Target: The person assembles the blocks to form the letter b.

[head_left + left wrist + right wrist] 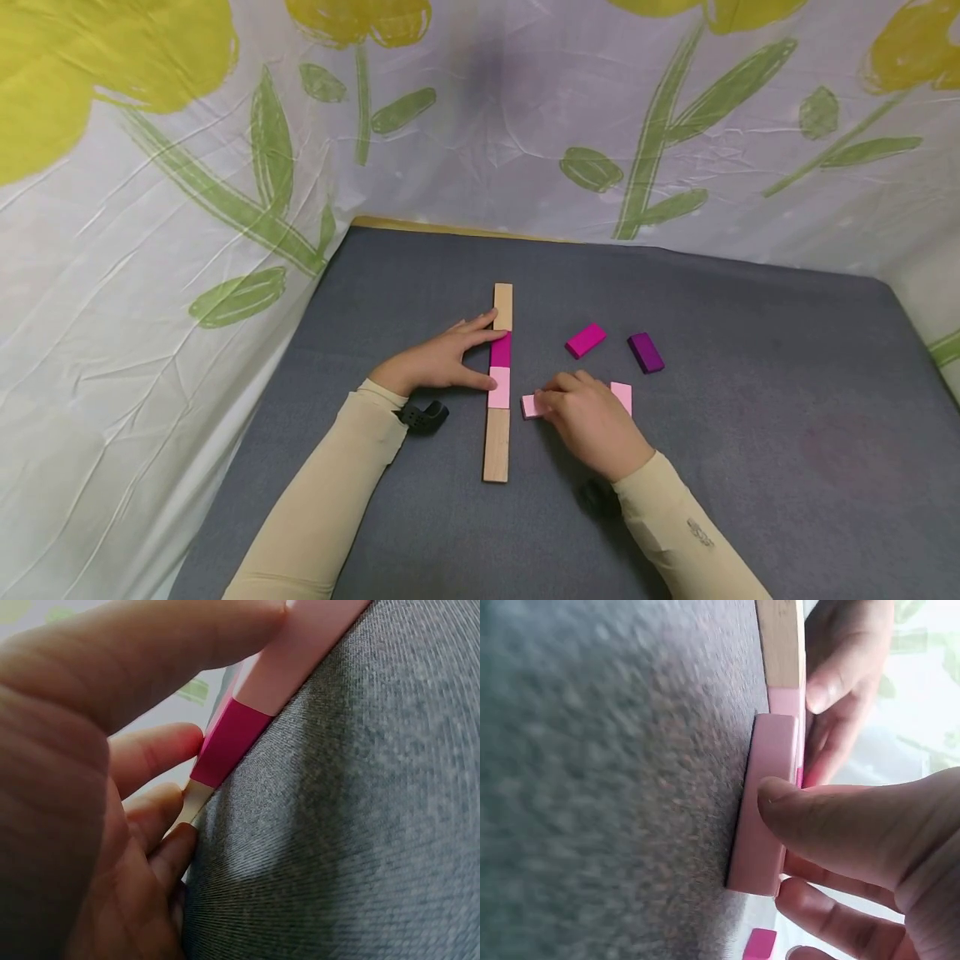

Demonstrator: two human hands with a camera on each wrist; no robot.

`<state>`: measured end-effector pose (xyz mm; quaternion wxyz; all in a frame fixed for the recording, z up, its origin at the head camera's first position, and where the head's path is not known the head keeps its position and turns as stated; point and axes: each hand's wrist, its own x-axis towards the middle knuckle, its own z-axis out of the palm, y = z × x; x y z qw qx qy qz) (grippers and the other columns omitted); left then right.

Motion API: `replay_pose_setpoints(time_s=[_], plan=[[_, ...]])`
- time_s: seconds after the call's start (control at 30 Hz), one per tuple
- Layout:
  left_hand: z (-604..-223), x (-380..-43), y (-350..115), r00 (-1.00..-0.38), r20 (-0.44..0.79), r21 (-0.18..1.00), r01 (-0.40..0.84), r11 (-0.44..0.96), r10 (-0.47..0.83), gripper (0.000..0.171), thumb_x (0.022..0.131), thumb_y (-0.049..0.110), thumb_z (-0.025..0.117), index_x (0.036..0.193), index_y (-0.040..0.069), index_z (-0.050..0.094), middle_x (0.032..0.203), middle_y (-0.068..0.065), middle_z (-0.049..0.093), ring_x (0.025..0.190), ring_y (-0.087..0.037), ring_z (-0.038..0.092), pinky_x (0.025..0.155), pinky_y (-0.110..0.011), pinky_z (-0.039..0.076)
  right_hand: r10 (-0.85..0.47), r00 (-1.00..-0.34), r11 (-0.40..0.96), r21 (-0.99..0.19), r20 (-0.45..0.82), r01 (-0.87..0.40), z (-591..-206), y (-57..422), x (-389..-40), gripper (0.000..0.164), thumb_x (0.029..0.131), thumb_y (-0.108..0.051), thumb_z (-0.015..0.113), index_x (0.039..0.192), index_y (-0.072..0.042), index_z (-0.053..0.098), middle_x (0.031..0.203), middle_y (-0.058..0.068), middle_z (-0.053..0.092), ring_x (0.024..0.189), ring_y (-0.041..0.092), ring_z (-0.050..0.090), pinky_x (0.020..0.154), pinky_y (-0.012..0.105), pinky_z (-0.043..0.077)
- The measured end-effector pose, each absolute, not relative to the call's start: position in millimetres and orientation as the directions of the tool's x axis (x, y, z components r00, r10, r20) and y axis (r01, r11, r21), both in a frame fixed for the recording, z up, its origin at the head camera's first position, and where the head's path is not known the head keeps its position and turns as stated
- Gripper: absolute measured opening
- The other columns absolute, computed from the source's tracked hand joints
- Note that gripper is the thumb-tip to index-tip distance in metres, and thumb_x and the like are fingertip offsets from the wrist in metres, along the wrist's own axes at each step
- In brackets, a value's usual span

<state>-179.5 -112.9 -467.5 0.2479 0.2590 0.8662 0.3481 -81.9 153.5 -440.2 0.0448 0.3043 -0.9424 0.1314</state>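
Observation:
A straight row of blocks runs away from me in the head view: a plain wooden block point(496, 450), a pink block point(498, 388), a magenta block point(500, 352) and another wooden block point(503, 305). My left hand point(442, 358) touches the row's left side with extended fingers, thumb at the pink block and index finger point(161, 754) at the magenta one. Just right of the row, my right hand point(592, 421) pinches a light pink block point(769, 817) low over the cloth. Its thumb point(780, 802) lies across the long face. Beyond that hand, another pink block point(622, 397) is partly hidden.
A bright pink block point(585, 341) and a purple block point(646, 352) lie apart on the dark grey cloth point(757, 433), right of the row. Behind and to the left hangs a white sheet point(480, 158) with yellow flowers. Black straps sit at both wrists.

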Motion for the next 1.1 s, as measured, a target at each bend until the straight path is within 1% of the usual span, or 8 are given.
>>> replay_pose_setpoints(time_s=[0.2, 0.37, 0.53, 0.8, 1.1], plan=[[-467.3, -179.3, -112.5, -0.744, -0.246, 0.727, 0.282, 0.626, 0.621, 0.090, 0.090, 0.047, 0.082, 0.165, 0.028, 0.037, 0.178, 0.005, 0.005, 0.163, -0.038, 0.000, 0.128, -0.062, 0.007, -0.530, -0.834, 0.806, -0.216, 0.152, -0.551, -439.6, 149.6, -94.0, 0.025, 0.082, -0.008, 0.090, 0.106, -0.009, 0.083, 0.102, 0.008, 0.075, 0.094, 0.027, 0.068, 0.084, 0.044, 0.061], [-468.0, -180.0, -112.4, -0.746, -0.241, 0.728, 0.284, 0.624, 0.621, 0.090, 0.089, 0.047, 0.082, 0.165, 0.028, 0.037, 0.178, 0.006, 0.006, 0.163, -0.037, 0.001, 0.128, -0.063, 0.007, -0.487, -0.864, 0.836, -0.219, 0.124, -0.503, -437.8, 145.2, -103.9, 0.021, 0.084, -0.009, 0.089, 0.105, -0.009, 0.083, 0.100, 0.007, 0.074, 0.091, 0.026, 0.066, 0.082, 0.044, 0.061], [-467.7, -180.1, -112.1, -0.747, -0.245, 0.727, 0.280, 0.627, 0.618, 0.091, 0.089, 0.048, 0.083, 0.165, 0.029, 0.037, 0.177, 0.008, 0.006, 0.163, -0.035, 0.000, 0.128, -0.062, 0.006, -0.466, -0.877, 0.845, -0.232, 0.120, -0.481, -437.7, 141.7, -113.7, 0.018, 0.086, -0.009, 0.087, 0.104, -0.008, 0.083, 0.098, 0.008, 0.074, 0.088, 0.026, 0.065, 0.081, 0.042, 0.061], [-468.0, -179.4, -112.8, -0.745, -0.244, 0.732, 0.278, 0.622, 0.621, 0.089, 0.089, 0.047, 0.082, 0.165, 0.029, 0.038, 0.177, 0.008, 0.005, 0.163, -0.037, 0.000, 0.128, -0.062, 0.007, -0.448, -0.886, 0.849, -0.254, 0.117, -0.463, -439.2, 137.1, -125.8, 0.017, 0.086, -0.006, 0.086, 0.103, -0.008, 0.083, 0.099, 0.009, 0.074, 0.089, 0.028, 0.065, 0.080, 0.043, 0.061], [-467.9, -179.5, -113.7, -0.741, -0.238, 0.740, 0.280, 0.611, 0.628, 0.090, 0.090, 0.047, 0.082, 0.165, 0.029, 0.037, 0.177, 0.007, 0.005, 0.163, -0.037, -0.001, 0.128, -0.063, 0.006, -0.431, -0.897, 0.860, -0.258, 0.094, -0.440, -439.9, 132.7, -135.7, 0.021, 0.088, -0.008, 0.085, 0.109, -0.008, 0.083, 0.104, 0.010, 0.075, 0.094, 0.028, 0.065, 0.083, 0.043, 0.060]])
